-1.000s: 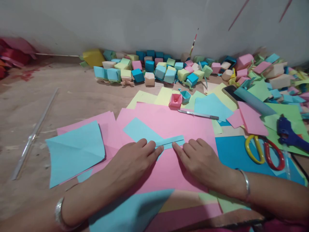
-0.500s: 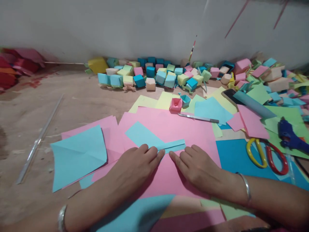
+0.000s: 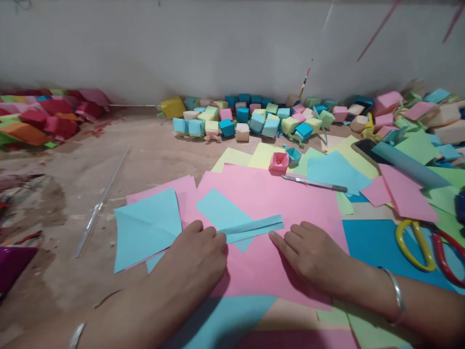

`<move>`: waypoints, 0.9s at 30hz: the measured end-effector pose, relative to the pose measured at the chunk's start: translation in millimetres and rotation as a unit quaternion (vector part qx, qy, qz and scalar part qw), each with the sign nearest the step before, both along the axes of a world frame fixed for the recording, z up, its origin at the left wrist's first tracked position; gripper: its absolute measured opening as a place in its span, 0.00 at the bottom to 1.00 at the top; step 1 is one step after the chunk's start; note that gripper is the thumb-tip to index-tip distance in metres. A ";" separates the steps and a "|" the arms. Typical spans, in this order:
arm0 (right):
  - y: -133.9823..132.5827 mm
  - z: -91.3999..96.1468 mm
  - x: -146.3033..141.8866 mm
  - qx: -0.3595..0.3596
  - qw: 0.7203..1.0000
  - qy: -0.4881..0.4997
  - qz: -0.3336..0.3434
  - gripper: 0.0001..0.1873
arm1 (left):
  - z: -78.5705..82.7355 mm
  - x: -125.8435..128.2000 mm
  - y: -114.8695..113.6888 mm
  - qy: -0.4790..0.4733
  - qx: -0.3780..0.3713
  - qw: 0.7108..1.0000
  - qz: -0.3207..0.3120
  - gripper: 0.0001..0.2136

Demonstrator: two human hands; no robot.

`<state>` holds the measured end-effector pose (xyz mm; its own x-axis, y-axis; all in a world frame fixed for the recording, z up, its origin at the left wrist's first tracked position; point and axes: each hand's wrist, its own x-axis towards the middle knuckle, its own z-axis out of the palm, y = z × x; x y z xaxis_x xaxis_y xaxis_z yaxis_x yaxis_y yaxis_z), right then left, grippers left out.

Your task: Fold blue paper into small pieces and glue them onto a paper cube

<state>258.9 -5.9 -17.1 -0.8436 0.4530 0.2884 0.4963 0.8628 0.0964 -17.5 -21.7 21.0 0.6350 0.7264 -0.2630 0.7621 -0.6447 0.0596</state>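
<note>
A narrow folded light-blue paper strip (image 3: 254, 228) lies slantwise, its crease lines running lengthwise. My left hand (image 3: 203, 252) is closed at the strip's left end, knuckles up, with the fingertips hidden. At the right end, my right hand (image 3: 308, 247) has its index fingertip at the strip's lower edge; its other fingers are curled and the thumb is hidden. A flat light-blue paper piece (image 3: 218, 207) lies partly beneath the strip. Both rest on a large pink sheet (image 3: 301, 203). Left of my left hand is a creased light-blue sheet (image 3: 148, 232).
Scissors (image 3: 414, 245) with yellow and red handles lie at right. A craft knife (image 3: 316, 184) lies beyond the strip, near small pink (image 3: 279, 162) and blue paper boxes (image 3: 293, 156). Several paper cubes (image 3: 242, 132) line the wall. A metal ruler (image 3: 100, 208) is at left.
The view has swung left, so the surroundings appear farther right. My left hand has moved left along the strip, and more of the strip shows between my hands.
</note>
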 end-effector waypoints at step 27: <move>16.8 19.2 1.0 -0.339 0.873 0.330 -0.122 0.08 | 10.9 29.9 29.6 -0.324 -0.092 0.901 0.275 0.17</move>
<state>259.9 10.9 2.1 -0.4502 0.8507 0.2714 0.4268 0.4720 -0.7714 12.4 7.9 31.9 0.2561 0.9599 -0.1138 0.7297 -0.1148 0.6740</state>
